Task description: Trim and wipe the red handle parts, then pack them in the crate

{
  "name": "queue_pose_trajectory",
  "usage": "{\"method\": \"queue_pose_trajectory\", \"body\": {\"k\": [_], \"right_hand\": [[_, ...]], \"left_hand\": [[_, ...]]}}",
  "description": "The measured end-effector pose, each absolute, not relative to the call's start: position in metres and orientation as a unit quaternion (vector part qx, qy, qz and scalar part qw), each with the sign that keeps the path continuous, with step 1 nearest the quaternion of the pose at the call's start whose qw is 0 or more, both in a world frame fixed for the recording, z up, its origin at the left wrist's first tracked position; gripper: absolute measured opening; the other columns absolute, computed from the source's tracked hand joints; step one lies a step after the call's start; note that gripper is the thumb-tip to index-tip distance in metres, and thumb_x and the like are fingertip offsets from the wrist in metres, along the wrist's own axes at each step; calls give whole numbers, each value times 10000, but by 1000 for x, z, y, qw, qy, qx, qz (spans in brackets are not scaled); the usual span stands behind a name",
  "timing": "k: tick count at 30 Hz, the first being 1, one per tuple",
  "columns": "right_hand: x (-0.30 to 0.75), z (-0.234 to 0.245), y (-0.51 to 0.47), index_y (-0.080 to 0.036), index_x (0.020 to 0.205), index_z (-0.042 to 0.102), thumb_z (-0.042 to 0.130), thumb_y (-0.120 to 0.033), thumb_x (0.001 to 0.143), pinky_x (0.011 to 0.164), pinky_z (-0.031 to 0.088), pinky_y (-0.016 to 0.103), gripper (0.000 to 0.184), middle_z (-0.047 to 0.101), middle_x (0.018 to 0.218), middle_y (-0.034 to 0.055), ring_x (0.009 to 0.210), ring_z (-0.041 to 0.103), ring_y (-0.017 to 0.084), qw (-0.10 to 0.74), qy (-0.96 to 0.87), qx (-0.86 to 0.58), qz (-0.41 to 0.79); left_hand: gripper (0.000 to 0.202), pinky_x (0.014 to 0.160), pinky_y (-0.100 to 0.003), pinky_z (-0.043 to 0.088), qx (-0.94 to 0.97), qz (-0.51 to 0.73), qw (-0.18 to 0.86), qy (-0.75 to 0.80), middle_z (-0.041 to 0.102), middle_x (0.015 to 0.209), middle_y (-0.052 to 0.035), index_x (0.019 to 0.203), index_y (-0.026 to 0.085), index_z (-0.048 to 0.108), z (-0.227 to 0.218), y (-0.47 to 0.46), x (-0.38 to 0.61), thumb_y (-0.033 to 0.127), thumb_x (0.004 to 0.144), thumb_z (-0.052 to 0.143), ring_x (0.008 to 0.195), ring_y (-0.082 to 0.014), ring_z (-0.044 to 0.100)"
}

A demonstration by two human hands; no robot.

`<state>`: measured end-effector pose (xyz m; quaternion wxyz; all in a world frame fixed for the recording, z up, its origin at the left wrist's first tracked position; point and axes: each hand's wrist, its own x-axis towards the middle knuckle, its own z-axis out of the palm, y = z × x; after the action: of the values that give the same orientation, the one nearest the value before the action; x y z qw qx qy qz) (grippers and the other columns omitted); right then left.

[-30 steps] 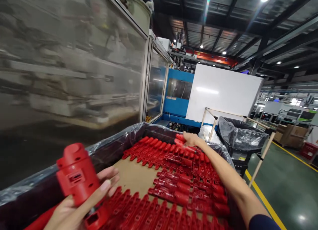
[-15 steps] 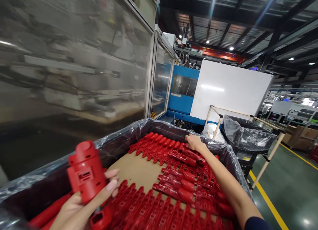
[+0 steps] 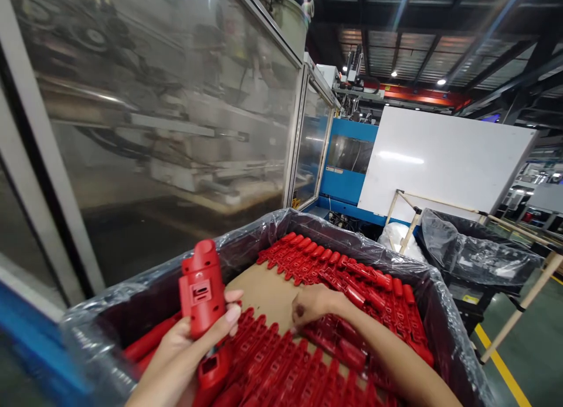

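Observation:
My left hand [image 3: 193, 342] is closed around a red plastic housing [image 3: 203, 290], which it holds upright above the near left side of the bin. Another red piece [image 3: 213, 366] shows below those fingers, partly covered by them. Over the middle of the bin, my right hand [image 3: 316, 304] has its fingers curled down at the ends of loose red housings [image 3: 338, 342]. Its fingertips are partly hidden, and I cannot make out what is between them. Rows of similar red housings [image 3: 272, 360] lie side by side on a brown cardboard sheet [image 3: 257, 287].
A clear plastic liner [image 3: 259, 219] covers the bin's dark walls. To the left stands a machine behind a framed transparent guard [image 3: 185, 114]. A white panel [image 3: 444, 160], a pipe frame [image 3: 409, 231] and another lined bin [image 3: 475, 248] stand beyond on the right.
My right hand has drawn back from the far wall to the middle of the bin, near the cardboard. The left hand still holds the red housing. The view has turned left.

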<state>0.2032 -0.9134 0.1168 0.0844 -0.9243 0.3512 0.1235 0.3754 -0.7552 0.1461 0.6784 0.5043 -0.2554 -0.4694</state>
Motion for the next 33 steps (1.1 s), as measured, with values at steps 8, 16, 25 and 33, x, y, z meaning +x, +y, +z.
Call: {"method": "queue_pose_trajectory", "body": {"k": [8,16,25,33], "right_hand": [[139,162,-919,-202,842,756,688,-215,761,686,440,239,107,739,768,4,732,654,153,233,304,-922,-60],[129,191,-919,-168,929,724,678,-405,776,676,498,254,286,663,734,-19,641,595,108,448,221,-836,-229],[172,218,-898,-193,903,720,769,-376,742,666,528,221,248,691,786,-19,674,629,85,528,125,-781,-308],[182,228,-886,-188,949,689,716,-425,775,648,535,231,295,682,793,-15,654,624,85,499,114,-810,-286]], "left_hand": [[577,741,-79,475,515,-469,651,-302,758,883,25,896,247,768,134,-760,382,482,397,937,852,-124,629],[525,863,-250,543,532,-481,611,-336,754,1097,-37,1027,247,736,141,-752,375,426,558,891,1110,-269,637],[557,961,-364,515,470,-529,601,-372,784,996,-77,976,208,768,143,-754,369,418,483,920,1056,-321,674],[518,932,-391,535,423,-554,581,-420,789,976,-55,1027,237,760,143,-750,372,415,558,891,956,-308,712]]}}
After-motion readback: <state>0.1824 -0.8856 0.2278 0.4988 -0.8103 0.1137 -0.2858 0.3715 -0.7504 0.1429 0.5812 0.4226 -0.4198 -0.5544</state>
